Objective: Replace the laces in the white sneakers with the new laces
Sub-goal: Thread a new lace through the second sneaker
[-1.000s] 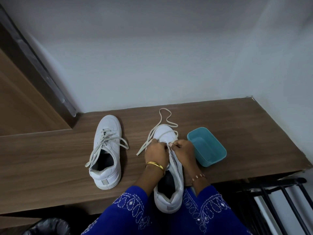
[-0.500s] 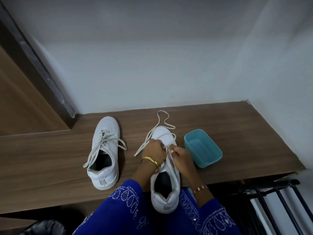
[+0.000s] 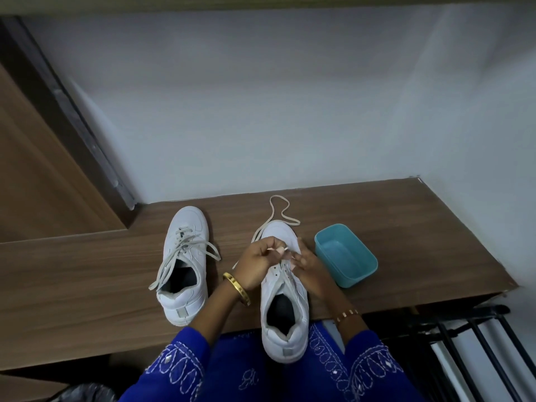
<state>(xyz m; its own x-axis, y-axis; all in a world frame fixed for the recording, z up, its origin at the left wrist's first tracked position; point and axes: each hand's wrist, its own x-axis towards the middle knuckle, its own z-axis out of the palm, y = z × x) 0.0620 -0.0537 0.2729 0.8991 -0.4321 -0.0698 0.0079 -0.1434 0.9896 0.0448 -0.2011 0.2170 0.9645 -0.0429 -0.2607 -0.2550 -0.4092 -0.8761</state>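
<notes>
Head view: two white sneakers on a wooden surface (image 3: 87, 274). The near sneaker (image 3: 282, 309) overhangs the front edge, heel toward the person. The left hand (image 3: 258, 264) has its fingers (image 3: 271, 245) curled, pinching the lace (image 3: 277, 216) above the eyelets; the right hand (image 3: 309, 266) rests on the sneaker's side, fingers pressed together. The second sneaker (image 3: 184, 265), loosely laced, lies left. A teal tub (image 3: 345, 255) stands just right.

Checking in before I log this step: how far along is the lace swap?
Nothing looks finished. In hand: the left hand pinches the lace at the right sneaker, its upper eyelets bare, while the right hand rests on it. I cannot tell whether this lace is old or new. Left: the left sneaker sits untouched, laced but untied. The teal tub looks empty.
</notes>
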